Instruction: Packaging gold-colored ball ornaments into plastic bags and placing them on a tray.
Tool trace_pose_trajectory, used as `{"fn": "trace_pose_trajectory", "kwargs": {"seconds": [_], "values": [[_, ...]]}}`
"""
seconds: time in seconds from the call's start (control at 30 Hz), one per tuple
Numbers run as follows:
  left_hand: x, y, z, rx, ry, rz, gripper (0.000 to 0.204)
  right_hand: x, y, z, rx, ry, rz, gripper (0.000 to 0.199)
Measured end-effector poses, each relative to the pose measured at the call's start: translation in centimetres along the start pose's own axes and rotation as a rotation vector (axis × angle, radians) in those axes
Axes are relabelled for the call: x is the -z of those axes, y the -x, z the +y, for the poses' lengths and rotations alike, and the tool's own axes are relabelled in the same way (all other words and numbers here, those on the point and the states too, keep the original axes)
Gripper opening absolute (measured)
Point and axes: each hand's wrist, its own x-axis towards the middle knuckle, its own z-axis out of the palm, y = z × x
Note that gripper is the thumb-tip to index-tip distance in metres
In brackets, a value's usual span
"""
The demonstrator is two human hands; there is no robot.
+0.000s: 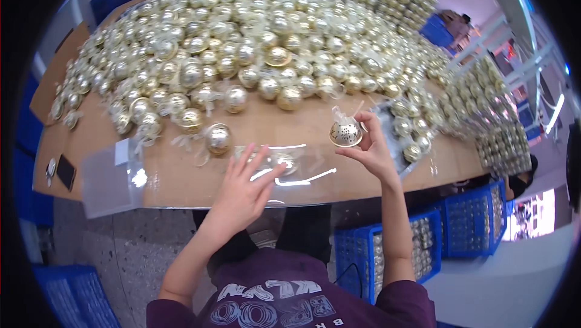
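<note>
My right hand [371, 151] pinches a shiny gold ball ornament [346, 135] at its right side, just above the table. The ornament has dark cut-out marks and a pale translucent ribbon [340, 114] at its top. My left hand [243, 186] is open, fingers spread, low over the table's front. Next to its fingertips lies a clear, glossy plastic piece [287, 164], its exact kind hard to make out under the glare. A single gold ball [218, 138] rests on the table just beyond my left hand.
A large heap of gold ball ornaments [242, 43] covers the far part of the cardboard-topped table [181, 177]. A phone [65, 172] and clear plastic sheet [109, 183] lie left. Filled trays [478, 92] are stacked right; blue crates [387, 249] stand below, on the right.
</note>
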Motion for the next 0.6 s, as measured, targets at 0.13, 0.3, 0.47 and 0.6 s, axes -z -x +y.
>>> {"fn": "trace_pose_trajectory", "kwargs": {"seconds": [0.13, 0.3, 0.47, 0.6], "values": [[0.5, 0.0, 0.4, 0.041, 0.011, -0.012, 0.040, 1.4, 3.7, 1.3, -0.205, 0.046, 0.183, 0.076], [0.6, -0.6, 0.8, 0.056, 0.031, -0.025, 0.039, 0.8, 7.3, 2.3, 0.002, 0.964, 0.191, 0.083], [0.5, -0.6, 1.0, 0.077, 0.032, -0.037, 0.039, 0.4, 8.3, 1.3, -0.009, 0.653, 0.085, 0.068], [0.3, -0.4, 0.7, 0.068, 0.050, -0.013, 0.040, -0.3, 8.3, 1.1, -0.193, 0.283, -0.155, 0.064]]}}
